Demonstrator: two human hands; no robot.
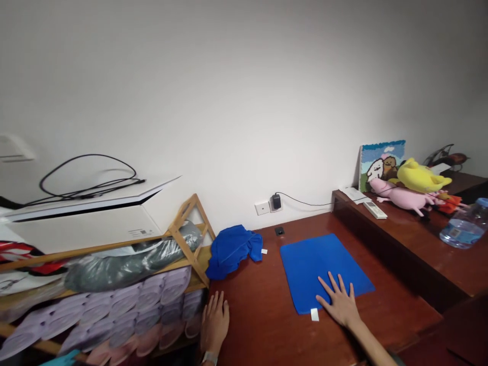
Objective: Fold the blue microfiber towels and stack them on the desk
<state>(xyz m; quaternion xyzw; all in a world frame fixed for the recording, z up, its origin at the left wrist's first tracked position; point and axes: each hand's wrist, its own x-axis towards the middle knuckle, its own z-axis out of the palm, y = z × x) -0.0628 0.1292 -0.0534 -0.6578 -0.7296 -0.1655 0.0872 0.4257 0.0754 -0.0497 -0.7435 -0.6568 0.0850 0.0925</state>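
Note:
A blue cloth (316, 262) lies spread flat on the reddish-brown desk (255, 325), with a white tag sticking out at its near edge. On its near right part rests my right hand (339, 301), palm down with the fingers spread. My left hand (215, 323) lies at the desk's left edge, its fingers stretched out and nothing held in it. Farther back, a second blue cloth (234, 250) sits crumpled in a heap beside the wooden rack, a small white tag showing at its right side.
A wooden rack (190, 244) with several slippers (148, 295) and a white box (95, 226) stands left. On the raised ledge at right are a remote control (375, 210), plush toys (404, 195), a picture (381, 162) and a water bottle (465, 226). A black plug (276, 202) is in the wall.

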